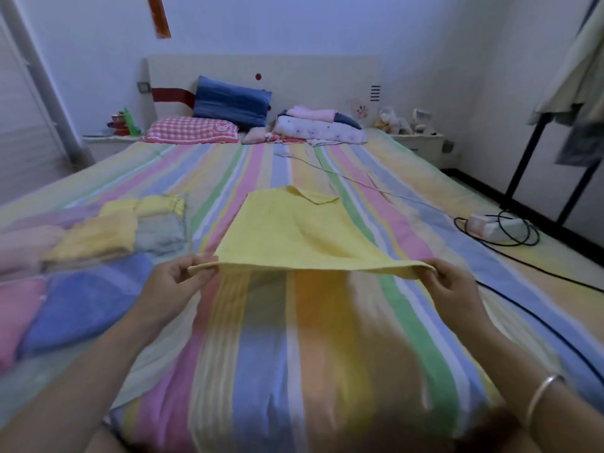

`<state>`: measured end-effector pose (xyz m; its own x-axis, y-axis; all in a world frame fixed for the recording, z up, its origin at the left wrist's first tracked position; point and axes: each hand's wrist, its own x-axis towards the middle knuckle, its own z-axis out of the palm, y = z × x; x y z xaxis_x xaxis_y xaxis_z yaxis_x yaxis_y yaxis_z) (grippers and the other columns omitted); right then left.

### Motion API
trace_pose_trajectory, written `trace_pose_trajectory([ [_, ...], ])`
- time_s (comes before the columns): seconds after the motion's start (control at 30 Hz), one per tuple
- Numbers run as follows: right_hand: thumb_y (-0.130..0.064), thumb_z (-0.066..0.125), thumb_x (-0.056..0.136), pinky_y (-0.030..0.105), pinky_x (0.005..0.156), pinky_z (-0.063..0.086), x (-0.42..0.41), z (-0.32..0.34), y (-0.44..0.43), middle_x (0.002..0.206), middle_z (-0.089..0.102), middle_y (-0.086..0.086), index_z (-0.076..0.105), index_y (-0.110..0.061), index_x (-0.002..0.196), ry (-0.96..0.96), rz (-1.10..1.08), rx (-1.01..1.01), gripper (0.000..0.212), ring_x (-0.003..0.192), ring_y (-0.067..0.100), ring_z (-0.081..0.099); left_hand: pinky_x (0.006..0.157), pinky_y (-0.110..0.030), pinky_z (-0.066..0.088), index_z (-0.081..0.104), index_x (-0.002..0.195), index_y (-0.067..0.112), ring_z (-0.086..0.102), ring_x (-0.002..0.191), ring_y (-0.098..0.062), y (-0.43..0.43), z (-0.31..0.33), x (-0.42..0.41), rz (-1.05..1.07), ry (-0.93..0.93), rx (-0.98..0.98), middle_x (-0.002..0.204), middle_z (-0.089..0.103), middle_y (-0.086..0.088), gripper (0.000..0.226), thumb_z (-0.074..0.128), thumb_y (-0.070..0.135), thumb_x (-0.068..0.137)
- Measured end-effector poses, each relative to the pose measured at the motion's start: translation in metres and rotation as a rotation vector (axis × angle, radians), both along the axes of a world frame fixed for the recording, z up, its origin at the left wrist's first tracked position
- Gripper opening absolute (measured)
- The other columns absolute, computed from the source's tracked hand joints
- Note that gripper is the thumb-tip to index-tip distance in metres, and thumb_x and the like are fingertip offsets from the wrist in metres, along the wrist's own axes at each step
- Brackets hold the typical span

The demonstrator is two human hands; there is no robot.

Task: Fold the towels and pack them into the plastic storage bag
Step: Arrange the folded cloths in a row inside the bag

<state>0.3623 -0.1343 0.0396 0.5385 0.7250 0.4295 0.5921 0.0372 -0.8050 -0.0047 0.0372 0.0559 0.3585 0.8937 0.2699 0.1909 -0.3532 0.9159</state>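
Pretty plain room: bare white walls (425,34) in dim, bluish light, and a big bed in a pastel rainbow-striped sheet (294,354) takes up most of it, with a cream panel headboard with a dark red stripe and dot (294,70) at the far end. A blue pillow (232,101) is propped against it behind a red-and-white checked pillow (192,129), a white flowery bolster (320,129) lies to their right, and a low pale bedside cabinet (415,140) in the corner holds some pale plush toys (395,120). A black metal clothes rack (529,152) stands by the right wall, and a white power strip (490,225) with a looped black cable (503,245) lies on the bed's right side.
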Motion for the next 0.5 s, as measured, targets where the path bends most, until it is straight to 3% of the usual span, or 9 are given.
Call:
trace_pose_trajectory([
  [0.13, -0.018, 0.05, 0.098, 0.016, 0.044, 0.028, -0.007, 0.015, -0.026, 0.046, 0.048, -0.011, 0.067, -0.016, 0.089, 0.062, 0.009, 0.041, 0.02, 0.042, 0.004, 0.038, 0.057, -0.019, 0.039, 0.068, 0.081, 0.013, 0.052, 0.067, -0.016, -0.023, 0.011, -0.009, -0.043, 0.122, 0.12, 0.069, 0.059, -0.004, 0.008, 0.067, 0.014, 0.089],
  [0.23, -0.018, 0.053, 0.098, 0.014, 0.054, 0.041, -0.022, 0.031, -0.051, 0.056, 0.062, -0.009, 0.068, -0.008, 0.085, 0.163, 0.096, 0.0, 0.022, 0.052, 0.001, 0.053, 0.056, -0.025, 0.04, 0.067, 0.081, 0.021, 0.053, 0.06, -0.009, -0.046, 0.019, -0.018, -0.142, 0.287, 0.125, 0.063, 0.058, 0.004, 0.026, 0.065, 0.047, 0.079],
  [0.27, -0.021, 0.056, 0.096, 0.017, 0.055, 0.045, -0.024, 0.034, -0.058, 0.06, 0.063, -0.004, 0.068, -0.001, 0.084, 0.185, 0.119, -0.05, 0.026, 0.056, 0.005, 0.056, 0.055, -0.025, 0.039, 0.066, 0.08, 0.022, 0.052, 0.058, -0.006, -0.054, 0.021, -0.019, -0.169, 0.356, 0.121, 0.062, 0.058, 0.006, 0.025, 0.064, 0.048, 0.08],
  [0.33, -0.028, 0.059, 0.094, 0.026, 0.056, 0.044, -0.027, 0.039, -0.072, 0.067, 0.06, 0.009, 0.066, 0.006, 0.083, 0.166, 0.121, -0.237, 0.036, 0.059, 0.015, 0.056, 0.057, -0.024, 0.039, 0.063, 0.076, 0.024, 0.049, 0.056, 0.001, -0.068, 0.022, -0.02, -0.222, 0.501, 0.092, 0.059, 0.056, 0.012, 0.018, 0.064, 0.035, 0.09],
  [0.43, -0.034, 0.055, 0.095, 0.027, 0.06, 0.05, -0.027, 0.043, -0.089, 0.074, 0.07, 0.004, 0.072, -0.012, 0.085, 0.11, 0.201, -0.645, 0.03, 0.06, 0.013, 0.064, 0.058, -0.012, 0.042, 0.064, 0.095, 0.02, 0.054, 0.059, 0.006, -0.09, 0.028, -0.021, -0.404, 0.707, -0.173, 0.07, 0.058, 0.012, 0.005, 0.061, 0.023, 0.093],
  [0.5, -0.04, 0.053, 0.095, 0.032, 0.075, 0.055, -0.028, 0.043, -0.093, 0.083, 0.074, 0.0, 0.074, -0.018, 0.091, 0.051, 0.288, -0.861, 0.031, 0.074, 0.014, 0.07, 0.061, -0.013, 0.04, 0.063, 0.108, 0.009, 0.053, 0.066, 0.002, -0.096, 0.03, -0.021, -0.496, 0.815, -0.329, 0.082, 0.057, 0.005, 0.021, 0.061, 0.024, 0.093],
])
